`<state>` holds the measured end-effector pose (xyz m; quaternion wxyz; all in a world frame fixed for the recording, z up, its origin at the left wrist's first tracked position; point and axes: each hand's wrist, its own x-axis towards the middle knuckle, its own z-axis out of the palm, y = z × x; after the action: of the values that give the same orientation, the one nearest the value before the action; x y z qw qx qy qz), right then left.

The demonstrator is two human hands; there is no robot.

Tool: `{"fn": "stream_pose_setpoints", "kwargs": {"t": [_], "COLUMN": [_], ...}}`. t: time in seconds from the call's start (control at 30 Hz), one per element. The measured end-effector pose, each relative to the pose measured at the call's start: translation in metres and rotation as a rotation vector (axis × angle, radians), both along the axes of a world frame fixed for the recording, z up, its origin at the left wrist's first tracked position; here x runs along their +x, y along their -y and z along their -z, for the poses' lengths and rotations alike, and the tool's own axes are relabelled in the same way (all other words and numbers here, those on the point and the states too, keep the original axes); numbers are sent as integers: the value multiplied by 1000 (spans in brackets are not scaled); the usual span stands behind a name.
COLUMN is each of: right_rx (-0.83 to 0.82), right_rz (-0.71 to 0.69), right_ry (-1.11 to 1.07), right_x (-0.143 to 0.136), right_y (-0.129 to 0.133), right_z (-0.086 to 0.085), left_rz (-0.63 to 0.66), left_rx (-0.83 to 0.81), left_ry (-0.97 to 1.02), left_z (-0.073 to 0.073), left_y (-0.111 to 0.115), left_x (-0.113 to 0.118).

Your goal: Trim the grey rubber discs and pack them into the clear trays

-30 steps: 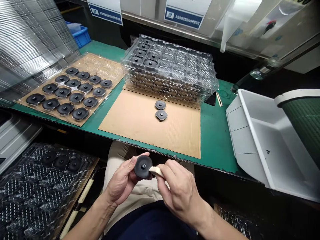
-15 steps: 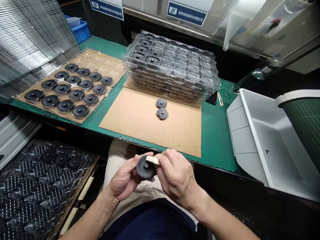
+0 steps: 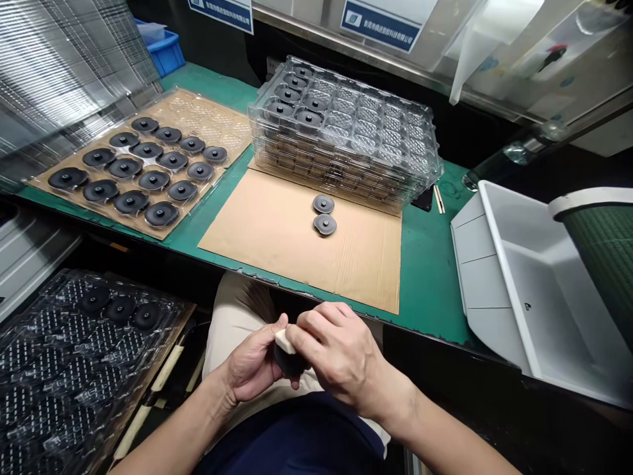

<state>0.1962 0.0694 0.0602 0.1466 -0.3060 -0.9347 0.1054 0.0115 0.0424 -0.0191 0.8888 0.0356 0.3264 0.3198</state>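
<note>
Above my lap, my left hand (image 3: 254,363) is closed around a round black plastic part (image 3: 287,363), gripping it by its edge. My right hand (image 3: 336,356) pinches a small cream-coloured block (image 3: 283,341) and holds it against the upper side of that part. The right fingers cover much of the black part, and its centre knob is hidden. Two similar black discs (image 3: 325,225) lie close together on a cardboard sheet (image 3: 257,224) on the bench in front of me.
Stacked clear trays (image 3: 346,145) stand at the back, a few pockets filled with black discs. A clear tray (image 3: 119,178) of discs lies left on cardboard. Another tray (image 3: 64,363) sits low at left. A grey bin (image 3: 494,264) stands right; a blue basket (image 3: 165,53) is behind.
My right hand has moved the cream block left and down across the black part, which is now tilted and more covered. The view has shifted slightly.
</note>
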Motion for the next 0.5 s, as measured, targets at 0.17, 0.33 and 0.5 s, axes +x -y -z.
{"fn": "stream_pose_setpoints", "kwargs": {"t": [0.17,0.33,0.5], "right_rx": [22,26,-28], "right_rz": [157,305,345], "right_ry": [-133,-200,-171], "right_x": [-12,-17,-11], "right_y": [3,5,10], "right_z": [1,3,5], "left_rz": [-229,-283,-368], "left_rx": [58,135,151], "left_ry": [16,-66,-135], "left_z": [-6,-15,-18], "left_y": [-4,-6,-9], "left_x": [-3,-8,-12]}}
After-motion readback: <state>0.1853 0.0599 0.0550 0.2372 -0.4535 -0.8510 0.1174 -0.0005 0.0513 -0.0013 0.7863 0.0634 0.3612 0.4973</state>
